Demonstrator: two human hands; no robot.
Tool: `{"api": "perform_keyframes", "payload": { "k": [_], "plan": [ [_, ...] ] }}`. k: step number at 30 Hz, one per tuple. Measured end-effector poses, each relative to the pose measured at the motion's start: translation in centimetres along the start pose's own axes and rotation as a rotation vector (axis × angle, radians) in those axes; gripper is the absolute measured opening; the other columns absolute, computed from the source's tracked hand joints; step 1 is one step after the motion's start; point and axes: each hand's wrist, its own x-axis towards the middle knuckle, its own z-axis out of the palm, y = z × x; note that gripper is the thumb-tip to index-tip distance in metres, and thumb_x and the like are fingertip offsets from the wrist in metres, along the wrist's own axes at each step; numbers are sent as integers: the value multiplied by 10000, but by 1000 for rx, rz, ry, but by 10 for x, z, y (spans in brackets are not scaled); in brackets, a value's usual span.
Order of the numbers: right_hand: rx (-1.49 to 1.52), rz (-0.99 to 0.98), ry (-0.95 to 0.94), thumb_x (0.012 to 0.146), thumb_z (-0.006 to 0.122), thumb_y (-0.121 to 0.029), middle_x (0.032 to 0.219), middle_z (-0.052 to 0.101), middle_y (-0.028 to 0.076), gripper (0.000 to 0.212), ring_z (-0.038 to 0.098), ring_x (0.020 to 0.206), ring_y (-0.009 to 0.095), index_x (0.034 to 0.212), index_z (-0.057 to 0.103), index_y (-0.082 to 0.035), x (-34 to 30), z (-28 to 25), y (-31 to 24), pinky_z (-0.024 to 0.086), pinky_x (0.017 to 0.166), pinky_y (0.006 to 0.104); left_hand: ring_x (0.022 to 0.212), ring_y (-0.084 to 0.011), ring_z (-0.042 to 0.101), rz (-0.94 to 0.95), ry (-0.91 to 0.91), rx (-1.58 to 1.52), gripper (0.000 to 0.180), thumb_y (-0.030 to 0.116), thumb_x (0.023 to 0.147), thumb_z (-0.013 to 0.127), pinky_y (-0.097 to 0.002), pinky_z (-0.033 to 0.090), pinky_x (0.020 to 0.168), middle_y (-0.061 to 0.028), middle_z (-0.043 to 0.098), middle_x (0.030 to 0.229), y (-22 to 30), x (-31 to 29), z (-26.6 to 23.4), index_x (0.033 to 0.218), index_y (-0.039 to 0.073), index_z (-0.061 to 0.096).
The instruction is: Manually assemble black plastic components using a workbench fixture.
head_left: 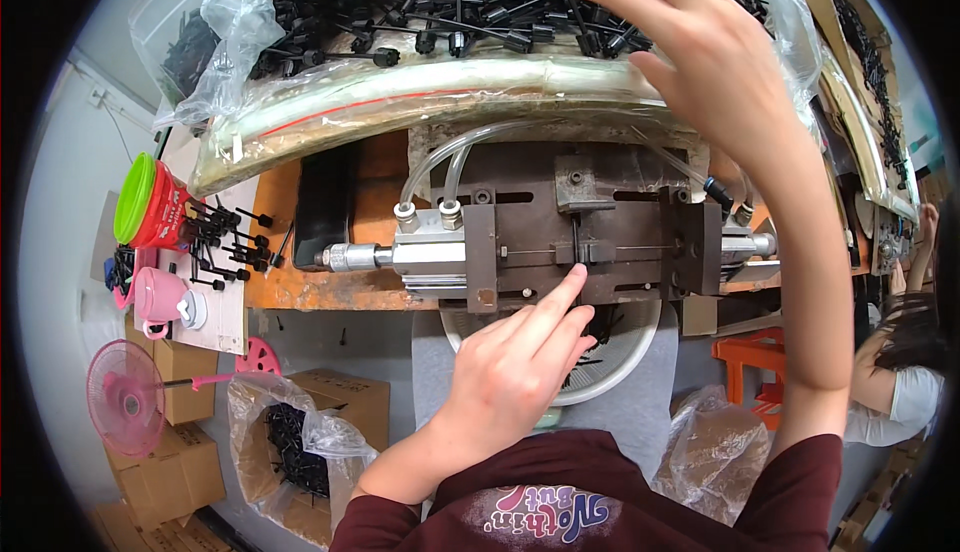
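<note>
My left hand [508, 377] reaches to the middle of a dark metal fixture [525, 227], index finger stretched out and the other fingers loosely bent. Its fingertip touches or nearly touches the lower end of a thin black stemmed plastic part [576, 237] lying in the fixture's centre. My right hand [700, 47] is raised over the right side of a large heap of black stemmed parts [440, 2], fingers spread and thumb apart. I see nothing held in it, though its fingertips are close to some stems. Clear plastic sheeting [235, 27] lines the heap's pale-rimmed tray.
Air cylinders [430, 252] with clear hoses flank the fixture. A white basket [645, 352] sits below it at my lap. Leftward are a red-and-green tub [150, 202], a pink mug [160, 294], and a pink fan [125, 397]. Another person [905, 382] is at far right, near an orange stool [745, 357].
</note>
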Motion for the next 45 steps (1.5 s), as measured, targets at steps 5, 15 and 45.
{"api": "perform_keyframes", "payload": {
  "k": [5,15,45],
  "plan": [
    [-25,-186,-249,760,615,-99,1218,520,113,353,513,1065,201,1096,614,9,30,39,20,479,852,292,690,-170,661,48,-34,229,232,130,714,765,-266,519,618,-114,651,1191,1,3,10,909,40,678],
    [181,91,-481,696,732,-115,948,653,159,292,649,902,320,961,672,-8,43,26,21,531,781,394,640,-163,646,32,-23,187,213,131,708,769,-262,509,605,-105,661,1180,-3,6,11,887,44,692],
    [1849,1078,391,952,591,-170,912,658,104,254,596,665,113,1109,600,29,-18,-24,53,522,590,190,842,-159,664,13,294,-386,343,-61,754,723,-265,559,682,-186,641,1153,7,24,-17,1087,-24,652]
  ]
}}
